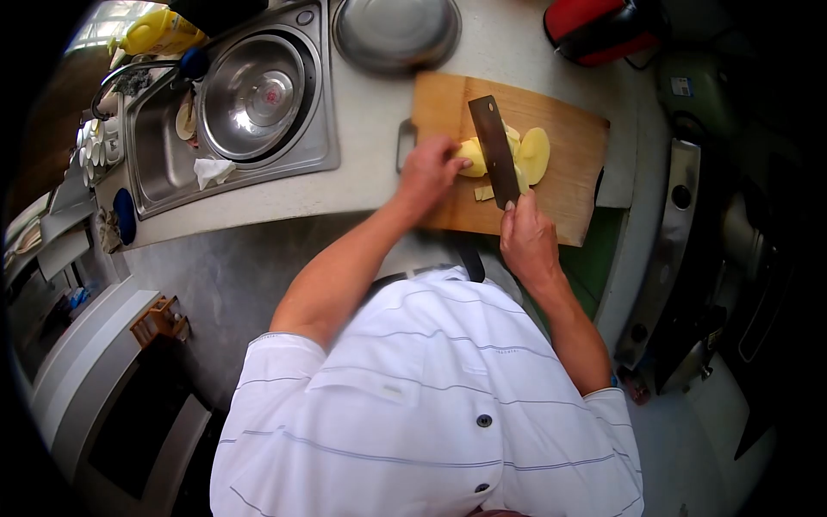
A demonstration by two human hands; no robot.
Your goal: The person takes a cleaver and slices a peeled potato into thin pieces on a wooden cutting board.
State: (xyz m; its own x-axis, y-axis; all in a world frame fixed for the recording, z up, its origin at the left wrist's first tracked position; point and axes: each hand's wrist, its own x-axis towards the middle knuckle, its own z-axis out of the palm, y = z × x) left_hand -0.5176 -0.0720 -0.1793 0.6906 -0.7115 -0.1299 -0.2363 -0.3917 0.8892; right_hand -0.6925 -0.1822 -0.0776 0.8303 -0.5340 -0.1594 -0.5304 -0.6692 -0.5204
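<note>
A wooden cutting board (568,129) lies at the counter's front edge. My right hand (530,239) is closed round the grip end of a broad, dark cleaver (494,142), whose blade points away from me over the board. With thumb and fingers, my left hand (431,177) pinches a peeled yellow potato (471,158) on the blade's left side. Flat potato slices (535,155) lie to the right of the blade, partly hidden by it. Small cut potato pieces (484,194) rest on the board near the blade's lower end.
A steel sink (159,164) at the left holds a metal basin (258,95); a white cloth (213,171) lies at its front. Behind the board stand a round metal pan (396,30) and a red-and-black kettle (594,30). A stove (676,233) is at the right.
</note>
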